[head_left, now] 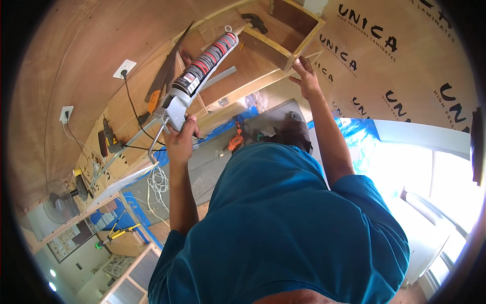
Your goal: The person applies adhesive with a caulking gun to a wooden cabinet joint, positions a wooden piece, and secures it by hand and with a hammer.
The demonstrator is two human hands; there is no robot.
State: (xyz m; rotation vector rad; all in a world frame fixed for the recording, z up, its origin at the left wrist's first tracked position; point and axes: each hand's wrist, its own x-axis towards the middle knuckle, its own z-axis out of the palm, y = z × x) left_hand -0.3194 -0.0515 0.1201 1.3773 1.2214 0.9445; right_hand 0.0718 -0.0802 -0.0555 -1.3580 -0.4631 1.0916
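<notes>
Clamps left hand point(181, 139) on one caulking gun point(205, 63). Touches one wooden box point(267, 48) with right hand point(307, 82); cannot tell if clamped. Has two sockets point(125, 68) left, one hammer point(255, 22) far.

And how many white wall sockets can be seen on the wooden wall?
2. The first socket is left of the caulking gun, with a black plug in it; the second socket is lower and farther left in the picture. Others may be hidden.
</notes>
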